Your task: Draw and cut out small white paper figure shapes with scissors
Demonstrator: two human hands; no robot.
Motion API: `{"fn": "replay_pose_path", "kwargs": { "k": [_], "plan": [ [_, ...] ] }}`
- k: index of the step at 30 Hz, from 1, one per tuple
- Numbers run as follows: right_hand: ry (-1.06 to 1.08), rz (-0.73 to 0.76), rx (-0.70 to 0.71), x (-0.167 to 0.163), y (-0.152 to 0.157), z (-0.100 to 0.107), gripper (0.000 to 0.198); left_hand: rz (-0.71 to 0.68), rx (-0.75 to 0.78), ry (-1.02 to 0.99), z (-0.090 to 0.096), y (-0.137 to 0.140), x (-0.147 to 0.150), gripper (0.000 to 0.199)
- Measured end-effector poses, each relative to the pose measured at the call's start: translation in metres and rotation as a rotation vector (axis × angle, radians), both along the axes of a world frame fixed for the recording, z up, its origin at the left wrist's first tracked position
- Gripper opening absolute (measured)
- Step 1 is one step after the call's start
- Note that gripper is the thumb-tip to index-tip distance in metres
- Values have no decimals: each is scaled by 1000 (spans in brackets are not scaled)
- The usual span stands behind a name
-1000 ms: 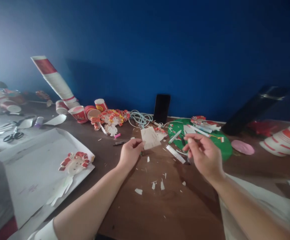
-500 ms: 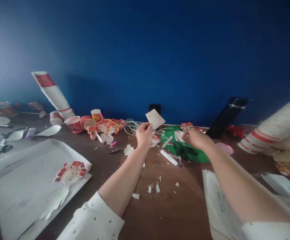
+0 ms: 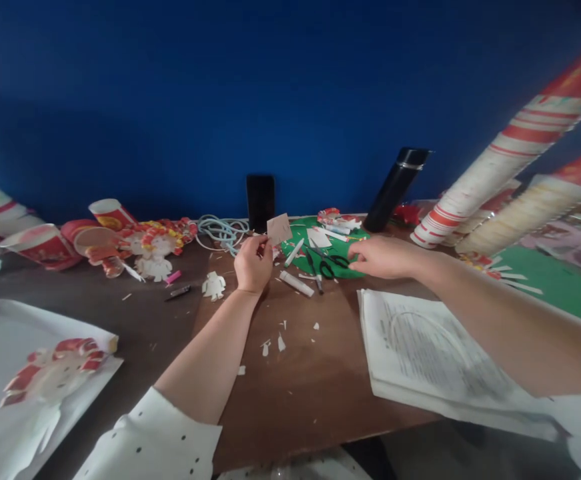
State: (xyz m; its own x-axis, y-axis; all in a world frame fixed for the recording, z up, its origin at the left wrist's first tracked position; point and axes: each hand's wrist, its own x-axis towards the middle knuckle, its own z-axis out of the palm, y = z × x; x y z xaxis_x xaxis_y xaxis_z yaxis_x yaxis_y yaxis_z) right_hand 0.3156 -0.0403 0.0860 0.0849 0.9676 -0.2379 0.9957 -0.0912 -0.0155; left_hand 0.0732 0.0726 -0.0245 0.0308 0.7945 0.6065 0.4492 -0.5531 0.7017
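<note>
My left hand [image 3: 254, 265] is closed on a small square piece of paper [image 3: 279, 229], pinched by its lower corner and held up above the table. My right hand [image 3: 383, 259] hovers at the right side of a green round sheet [image 3: 297, 230], its fingers stretched out and apart, with nothing seen in them. Just left of its fingertips lie black-handled scissors [image 3: 327, 269]. A white piece of paper [image 3: 319, 238] lies on the green sheet behind the scissors. In front of it rests a white glue stick [image 3: 297, 283].
A phone [image 3: 261, 200] leans against the blue wall beside a coiled cable [image 3: 220, 230]. Paper cups [image 3: 40, 247] and cut-out figures [image 3: 156, 260] stand left. A dark bottle [image 3: 397, 190], striped tubes [image 3: 510, 147] and printed papers [image 3: 420, 340] are right. Paper scraps [image 3: 281, 342] litter the table.
The view has turned to the right. My right hand has moved from the white paper toward the scissors' handles, its fingers now spread. My left hand still holds the square paper, now lower.
</note>
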Motion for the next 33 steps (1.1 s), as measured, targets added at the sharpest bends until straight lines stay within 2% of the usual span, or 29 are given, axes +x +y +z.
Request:
{"fn": "replay_pose_path", "kwargs": {
  "k": [9, 12, 16, 21, 25, 33],
  "plan": [
    [-13, -98, 117, 11, 7, -13, 21, 53, -48, -7, 3, -2, -5, 18],
    [-101, -127, 78, 5, 10, -24, 20, 26, -26, 5, 5, -5, -5, 19],
    [-98, -53, 104, -13, 14, -40, 23, -30, -5, 70, 6, -9, -4, 17],
    [-119, -68, 89, -30, 21, -47, 32, -22, -28, 78, 5, -9, -3, 16],
    [-159, -90, 47, -30, 25, -48, 27, -27, -61, 74, 5, -7, -4, 15],
    [-72, -121, 33, -20, 36, -60, 34, -34, -105, 34, 4, -6, -4, 15]
  ]
}}
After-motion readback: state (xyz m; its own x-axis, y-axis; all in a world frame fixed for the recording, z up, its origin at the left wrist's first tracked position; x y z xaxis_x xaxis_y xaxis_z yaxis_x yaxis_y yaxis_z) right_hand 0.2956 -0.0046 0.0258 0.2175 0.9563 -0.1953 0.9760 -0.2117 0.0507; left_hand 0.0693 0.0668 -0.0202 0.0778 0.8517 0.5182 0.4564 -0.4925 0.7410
